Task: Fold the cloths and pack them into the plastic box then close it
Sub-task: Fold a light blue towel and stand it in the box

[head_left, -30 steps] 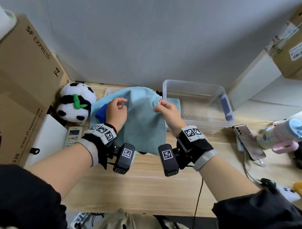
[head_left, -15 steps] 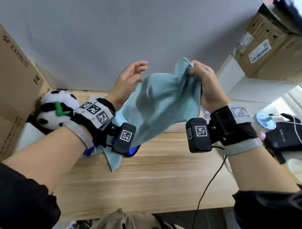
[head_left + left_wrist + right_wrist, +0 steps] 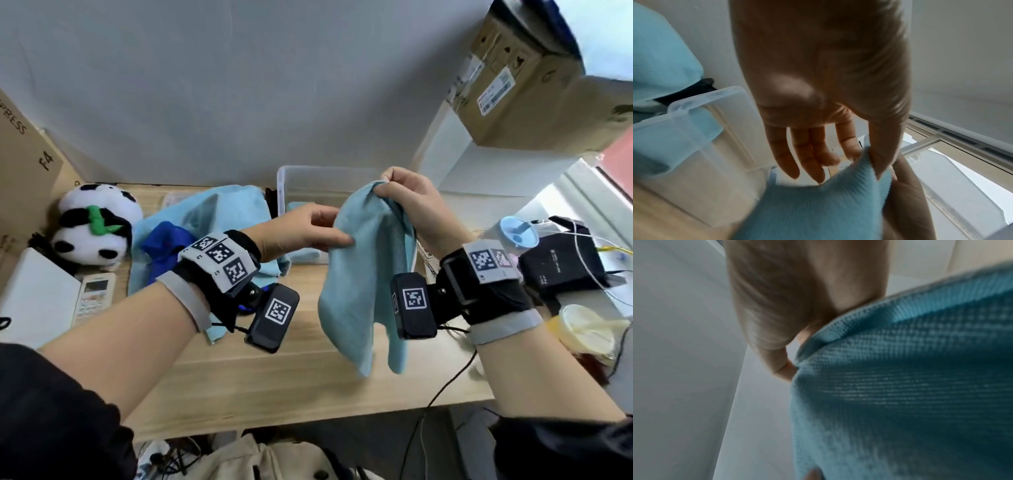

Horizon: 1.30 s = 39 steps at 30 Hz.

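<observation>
Nearest us, the light blue cloth (image 3: 363, 284) hangs free above the bench (image 3: 274, 387), our right hand (image 3: 414, 205) pinching its top corner so it drapes straight. Our left hand (image 3: 301, 233) pinches the edge beside it, probably hunting the next corner. Farther back, the plastic box (image 3: 284, 192) stands open, unpacked cloths (image 3: 219, 212) heaped left of it.

ribbed matt cloth (image 3: 363, 274), clear plastic box (image 3: 291, 178)

Light blue cloth (image 3: 363, 274), dark blue cloth (image 3: 164, 246), black-and-white panda (image 3: 96, 229).
</observation>
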Each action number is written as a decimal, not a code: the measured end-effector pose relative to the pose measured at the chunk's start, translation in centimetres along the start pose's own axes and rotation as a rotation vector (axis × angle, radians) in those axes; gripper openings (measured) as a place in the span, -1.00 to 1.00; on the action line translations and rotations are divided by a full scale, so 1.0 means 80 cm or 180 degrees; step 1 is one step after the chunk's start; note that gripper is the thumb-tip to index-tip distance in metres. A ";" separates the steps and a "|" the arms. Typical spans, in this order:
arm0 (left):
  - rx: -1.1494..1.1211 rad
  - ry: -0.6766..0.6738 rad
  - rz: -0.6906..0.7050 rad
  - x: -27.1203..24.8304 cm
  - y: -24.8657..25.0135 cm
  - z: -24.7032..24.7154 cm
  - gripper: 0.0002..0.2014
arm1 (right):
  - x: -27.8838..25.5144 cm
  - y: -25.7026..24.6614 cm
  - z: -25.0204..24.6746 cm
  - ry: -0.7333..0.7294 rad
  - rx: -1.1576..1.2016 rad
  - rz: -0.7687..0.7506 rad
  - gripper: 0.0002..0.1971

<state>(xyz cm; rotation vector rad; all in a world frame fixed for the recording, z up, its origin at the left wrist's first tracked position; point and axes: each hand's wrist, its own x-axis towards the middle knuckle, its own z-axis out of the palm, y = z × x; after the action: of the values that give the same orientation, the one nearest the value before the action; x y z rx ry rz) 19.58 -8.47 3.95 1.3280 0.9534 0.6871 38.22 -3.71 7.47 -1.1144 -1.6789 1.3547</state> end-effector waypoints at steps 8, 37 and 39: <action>-0.0214 0.0857 -0.0111 0.007 -0.036 0.015 -0.65 | -0.030 0.058 -0.038 -0.0445 -0.0319 0.0565 -0.59; -0.1269 0.2381 -0.0403 0.002 -0.064 -0.052 -0.94 | -0.022 0.118 -0.122 0.2300 -0.0757 0.0496 -0.82; -0.1342 0.2371 -0.0087 0.007 -0.041 -0.053 -0.95 | -0.016 0.102 -0.125 0.2347 -0.0265 0.0364 -0.82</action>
<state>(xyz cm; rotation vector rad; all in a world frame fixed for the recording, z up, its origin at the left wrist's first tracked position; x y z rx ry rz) 15.77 -6.40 0.69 0.6753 1.3119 1.3261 49.29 -0.47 1.59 -1.5370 -1.1413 0.7813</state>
